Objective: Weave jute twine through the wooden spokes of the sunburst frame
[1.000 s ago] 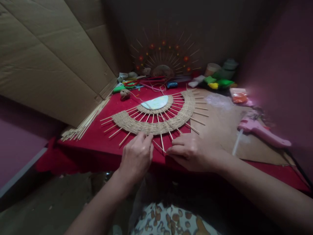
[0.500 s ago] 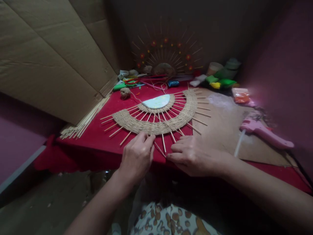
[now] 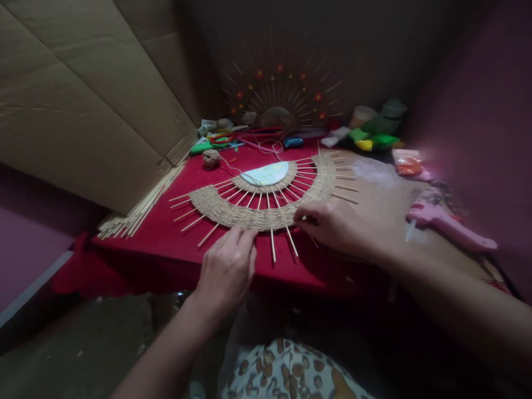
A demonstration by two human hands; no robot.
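Left hand (image 3: 228,271), lower center: fingers together at woven band (image 3: 249,218). Right hand (image 3: 332,226): raised over band's right, fingertips nearly together.

Here the left hand (image 3: 226,269) pinches the outer woven band of the half-round stick-and-twine fan (image 3: 257,217) at its near edge, while the right hand (image 3: 332,224) works at that same edge further right. Beyond them a ball of twine (image 3: 211,159) sits on the red cloth (image 3: 166,233), and a pink glue gun (image 3: 444,224) lies over on the cardboard sheet (image 3: 374,205).
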